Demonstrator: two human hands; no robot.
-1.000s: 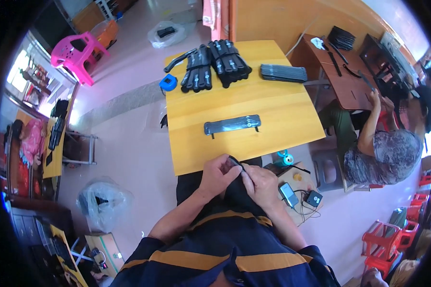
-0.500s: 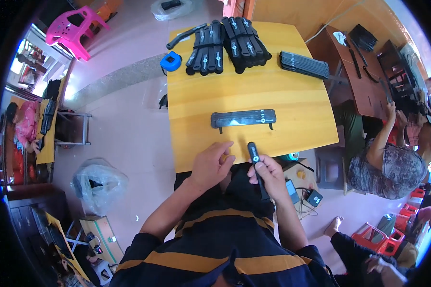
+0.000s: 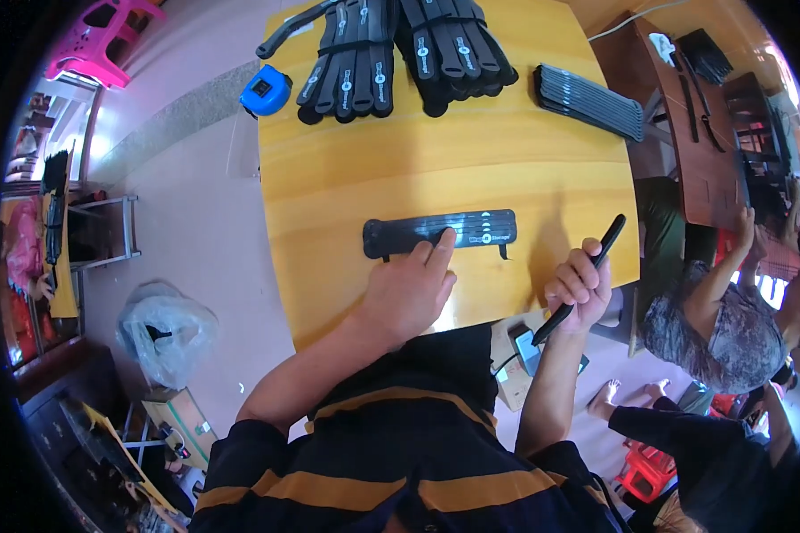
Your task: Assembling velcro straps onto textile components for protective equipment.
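A flat bundle of black straps (image 3: 384,238) lies crosswise near the front of the yellow wooden table, pale printing at its right end and a narrow dark tab sticking out below it. My left hand (image 3: 409,289) rests over its front edge, index finger stretched onto the top and nothing gripped. To the right, my right hand (image 3: 580,286) is closed around a single long black strap (image 3: 610,238). This strap is held tilted above the table's front right corner, its upper end pointing away from me.
Two banded bunches of black straps (image 3: 351,67) lie at the back, beside a blue tape measure (image 3: 266,91). A stack of dark straps (image 3: 587,102) sits back right. On the right, a person (image 3: 716,320) works at a brown table (image 3: 684,115). A clear plastic bag (image 3: 167,333) is on the floor.
My left hand has moved forward onto the flat strap bundle. My right hand has swung right and forward with the single strap, now tilted the other way. The view has shifted closer to the table.
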